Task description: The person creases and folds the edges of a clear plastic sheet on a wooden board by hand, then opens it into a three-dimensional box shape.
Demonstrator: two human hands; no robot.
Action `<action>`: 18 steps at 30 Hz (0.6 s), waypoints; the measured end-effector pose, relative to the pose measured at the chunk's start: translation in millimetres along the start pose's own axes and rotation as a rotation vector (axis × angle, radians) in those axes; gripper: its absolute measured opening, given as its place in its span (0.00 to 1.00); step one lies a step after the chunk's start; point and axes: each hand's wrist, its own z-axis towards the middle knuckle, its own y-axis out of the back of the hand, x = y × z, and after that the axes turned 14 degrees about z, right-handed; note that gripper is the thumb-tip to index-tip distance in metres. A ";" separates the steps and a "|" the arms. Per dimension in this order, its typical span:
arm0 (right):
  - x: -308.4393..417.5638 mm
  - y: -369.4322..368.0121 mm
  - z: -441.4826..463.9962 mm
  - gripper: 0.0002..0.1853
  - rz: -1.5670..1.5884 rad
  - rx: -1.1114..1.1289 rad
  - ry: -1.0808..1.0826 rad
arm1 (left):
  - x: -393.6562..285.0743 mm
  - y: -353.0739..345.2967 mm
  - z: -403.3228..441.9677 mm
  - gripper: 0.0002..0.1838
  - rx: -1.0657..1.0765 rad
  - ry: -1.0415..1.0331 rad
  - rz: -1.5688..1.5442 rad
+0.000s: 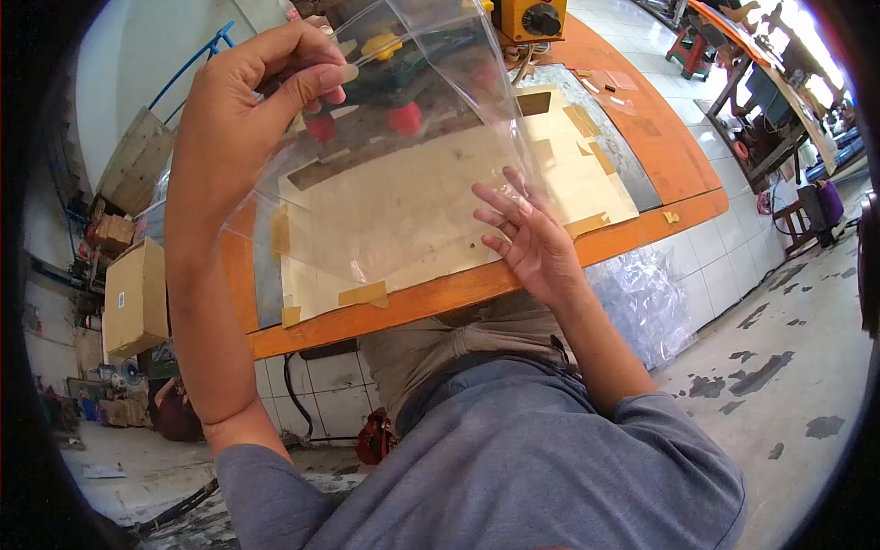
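Observation:
My left hand (275, 78) is raised at the upper left, thumb and fingers pinched on the top edge of a clear plastic sheet or bag (431, 151). The plastic hangs tilted over the table, and things behind it show through. Beside its lower right edge is my right hand (532, 240), palm up with fingers apart; whether the fingertips touch the plastic I cannot tell. Under both lies a cream paper sheet (394, 247), fixed with brown tape (364, 294) on the worktable.
The table has an orange edge (683, 209). A yellow box with a black dial (534, 20) and a machine with red knobs (403, 117) stand at the back. Crumpled clear plastic (642, 298) lies below on the right. A cardboard box (136, 298) is at left; a person sits beyond.

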 end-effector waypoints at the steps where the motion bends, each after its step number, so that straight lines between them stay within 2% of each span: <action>1: -0.5 1.4 0.0 0.37 -0.006 -0.002 -0.012 | 0.5 -0.8 -0.1 0.07 -0.001 -0.009 0.004; 10: -2.3 9.1 -0.2 0.35 0.087 -0.010 -0.013 | -1.3 -5.5 -1.5 0.06 -0.001 0.065 -0.023; 18: -4.3 9.2 -1.4 0.33 0.099 -0.038 0.024 | -4.7 -6.6 -2.6 0.07 0.019 0.023 0.028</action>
